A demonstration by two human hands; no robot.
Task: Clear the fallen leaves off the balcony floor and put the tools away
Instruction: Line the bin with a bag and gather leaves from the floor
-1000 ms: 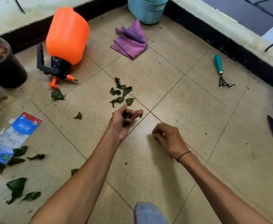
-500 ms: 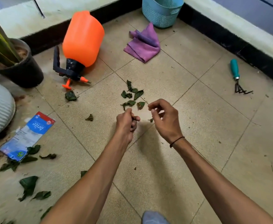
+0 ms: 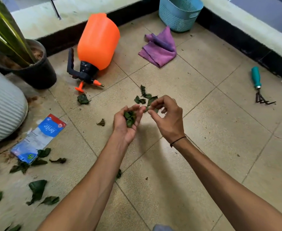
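Note:
My left hand [image 3: 126, 121] is cupped palm up over the tiled floor and holds a small bunch of dark green leaves [image 3: 130, 117]. My right hand [image 3: 166, 120] is just to its right, fingertips pinching a leaf piece [image 3: 147, 108] at the left hand's fingertips. A few loose leaves [image 3: 144, 97] lie on the tile right behind the hands. Single leaves lie near the sprayer [image 3: 82, 99] and left of my left hand [image 3: 101, 122]. Several more leaves [image 3: 36, 189] are scattered at the lower left.
An orange pressure sprayer [image 3: 97, 42] lies on its side at the back. A purple cloth [image 3: 159, 48] and a blue basket [image 3: 178, 14] sit behind. A teal hand rake [image 3: 258, 84] lies at the right. A black plant pot [image 3: 35, 70], white ribbed pot [image 3: 1, 107] and blue packet [image 3: 40, 137] are left.
My left hand lifted off the floor and turned palm up with its leaves. My right hand rose from the tile, moved left and now pinches a leaf beside it.

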